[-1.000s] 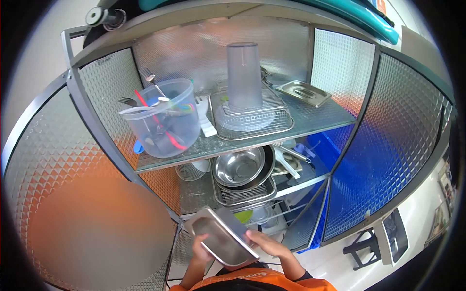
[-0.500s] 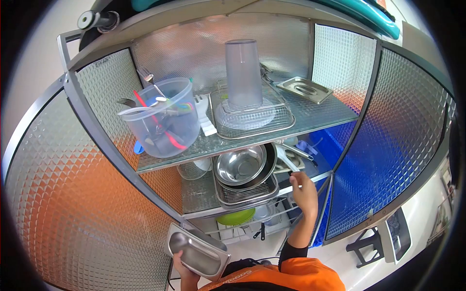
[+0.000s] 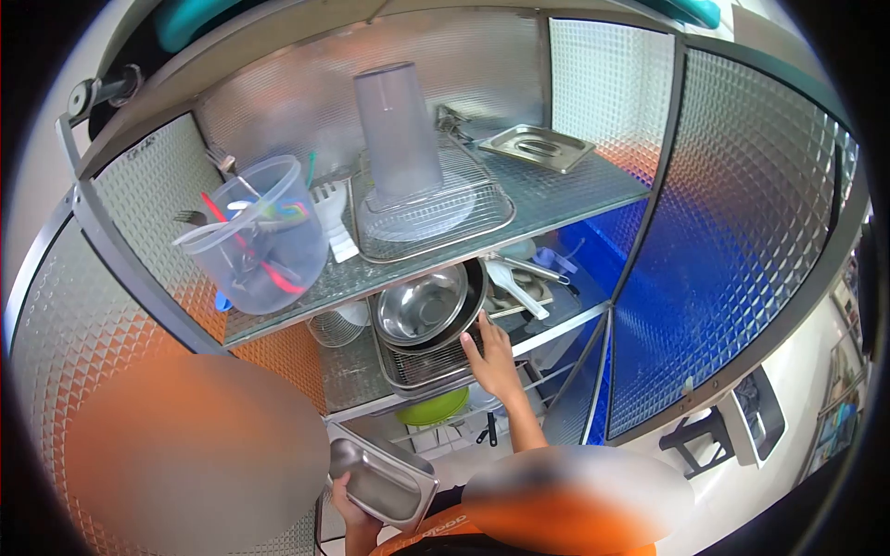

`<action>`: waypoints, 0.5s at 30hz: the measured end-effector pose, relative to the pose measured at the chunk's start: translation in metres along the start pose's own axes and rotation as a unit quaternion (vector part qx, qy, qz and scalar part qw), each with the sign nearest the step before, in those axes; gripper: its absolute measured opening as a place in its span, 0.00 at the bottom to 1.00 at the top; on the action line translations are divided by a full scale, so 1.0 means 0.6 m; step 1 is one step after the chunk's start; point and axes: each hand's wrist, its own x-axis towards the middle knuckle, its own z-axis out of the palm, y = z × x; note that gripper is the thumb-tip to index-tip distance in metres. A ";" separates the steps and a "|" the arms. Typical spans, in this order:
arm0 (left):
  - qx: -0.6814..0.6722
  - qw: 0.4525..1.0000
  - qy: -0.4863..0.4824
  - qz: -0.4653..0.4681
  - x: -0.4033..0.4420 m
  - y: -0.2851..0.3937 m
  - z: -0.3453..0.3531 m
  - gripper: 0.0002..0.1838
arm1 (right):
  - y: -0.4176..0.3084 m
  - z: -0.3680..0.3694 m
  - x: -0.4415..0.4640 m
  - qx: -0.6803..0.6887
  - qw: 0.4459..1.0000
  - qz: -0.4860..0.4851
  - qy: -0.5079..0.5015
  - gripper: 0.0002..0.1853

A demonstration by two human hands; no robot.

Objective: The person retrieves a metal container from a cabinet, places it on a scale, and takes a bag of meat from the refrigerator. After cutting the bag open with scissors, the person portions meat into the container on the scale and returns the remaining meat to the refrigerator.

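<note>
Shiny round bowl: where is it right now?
In the head view, the shiny round bowl sits in a dark pan, one shelf below the plastic bucket, up and left of the right hand.

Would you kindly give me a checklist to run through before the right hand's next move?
1. Left hand holding the metal pan: ok.
2. Both hands free: not ok; the left is occupied.
3. Steel bowl nested in the dark bowl: ok.
4. Right hand touching the dark bowl's rim: cannot tell.
5. White utensil apart from the right hand: ok.
6. Right cabinet door open: ok.
</note>
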 end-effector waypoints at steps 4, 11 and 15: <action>0.009 1.000 -0.021 -0.004 0.007 -0.010 0.006 0.21 | 0.007 0.006 0.001 0.029 0.999 -0.004 0.019 0.34; 0.031 0.999 -0.028 -0.013 0.009 -0.010 0.026 0.20 | 0.051 0.016 0.002 0.072 0.981 0.026 0.179 0.28; 0.028 0.999 -0.019 -0.016 0.020 -0.015 0.012 0.20 | 0.075 0.013 -0.004 0.060 0.988 0.112 0.088 0.25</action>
